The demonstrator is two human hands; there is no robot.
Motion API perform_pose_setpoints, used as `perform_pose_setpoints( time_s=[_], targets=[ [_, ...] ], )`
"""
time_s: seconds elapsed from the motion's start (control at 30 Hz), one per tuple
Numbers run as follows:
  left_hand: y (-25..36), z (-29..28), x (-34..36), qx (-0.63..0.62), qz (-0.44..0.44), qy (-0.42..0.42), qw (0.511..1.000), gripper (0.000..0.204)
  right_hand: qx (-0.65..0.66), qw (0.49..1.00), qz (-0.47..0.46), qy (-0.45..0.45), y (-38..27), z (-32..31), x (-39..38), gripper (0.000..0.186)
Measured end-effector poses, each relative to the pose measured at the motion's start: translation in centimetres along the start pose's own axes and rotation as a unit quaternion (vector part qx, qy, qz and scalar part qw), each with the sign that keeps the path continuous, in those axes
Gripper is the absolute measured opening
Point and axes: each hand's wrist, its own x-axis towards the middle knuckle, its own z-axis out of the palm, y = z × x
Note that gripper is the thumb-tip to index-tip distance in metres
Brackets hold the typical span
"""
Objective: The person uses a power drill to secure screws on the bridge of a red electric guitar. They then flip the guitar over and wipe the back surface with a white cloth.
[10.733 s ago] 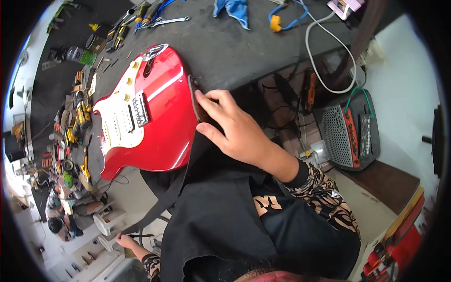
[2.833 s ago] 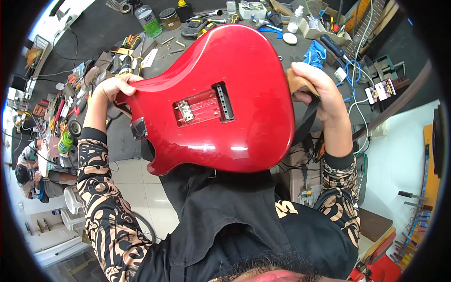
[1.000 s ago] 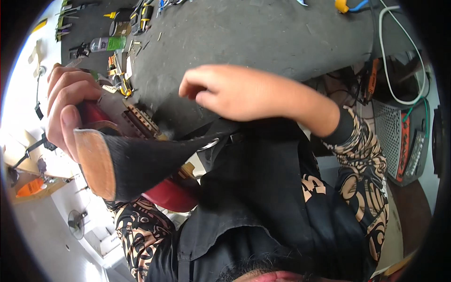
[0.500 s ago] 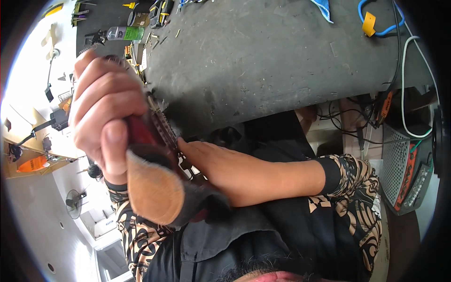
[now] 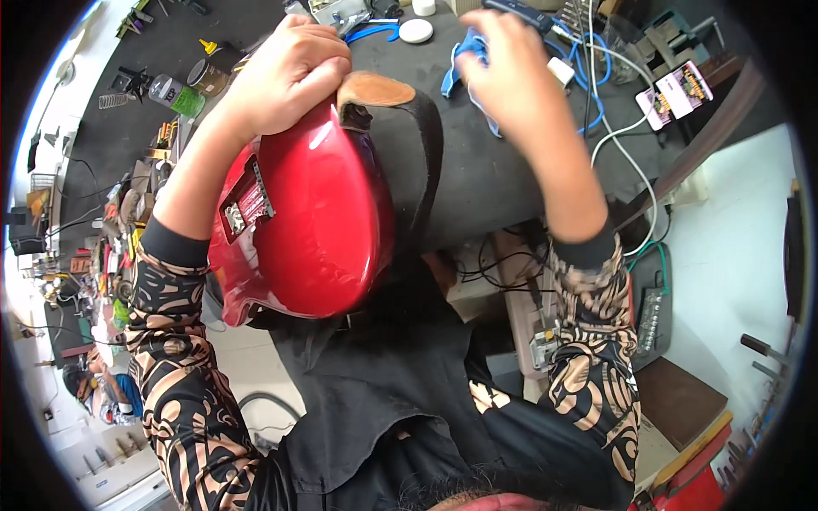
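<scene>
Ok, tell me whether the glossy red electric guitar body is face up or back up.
Back up: the red guitar body shows its smooth back and a metal plate, no strings.

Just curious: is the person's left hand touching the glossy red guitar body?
Touching. The head view shows the left hand gripping the upper edge of the glossy red guitar body.

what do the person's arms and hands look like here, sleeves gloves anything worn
Both hands are bare: no gloves, and no rings or watch that I can make out on the left hand or the right hand. Each forearm is bare to a black cuff; above it run long sleeves in a bold black-and-tan swirling pattern, over a black top.
</scene>
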Motion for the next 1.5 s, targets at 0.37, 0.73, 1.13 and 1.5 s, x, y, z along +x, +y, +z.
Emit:
perform_pose_setpoints(
  time_s=[0.37, 0.73, 1.13, 1.5],
  targets=[
    [-2.4, 4.7, -1.0, 0.010, -0.041, 0.017, 0.999, 0.034, -0.289, 0.933, 0.107, -0.187, 10.4, 0.9, 11.4, 0.067],
    [-1.3, 4.3, -1.2, 0.004, -0.036, 0.026, 0.999, 0.033, -0.220, 0.962, 0.085, -0.141, 11.8, 3.0, 7.9, 0.071],
    [-1.3, 4.8, -0.9, 0.016, -0.010, 0.036, 0.999, 0.032, -0.159, 0.979, -0.050, 0.115, 6.9, -1.3, 3.6, 0.072],
    [-1.2, 6.4, 0.0, -0.003, -0.017, 0.010, 1.000, 0.033, 0.153, 0.984, -0.073, -0.061, -4.0, 5.4, -8.9, 0.069]
  ],
)
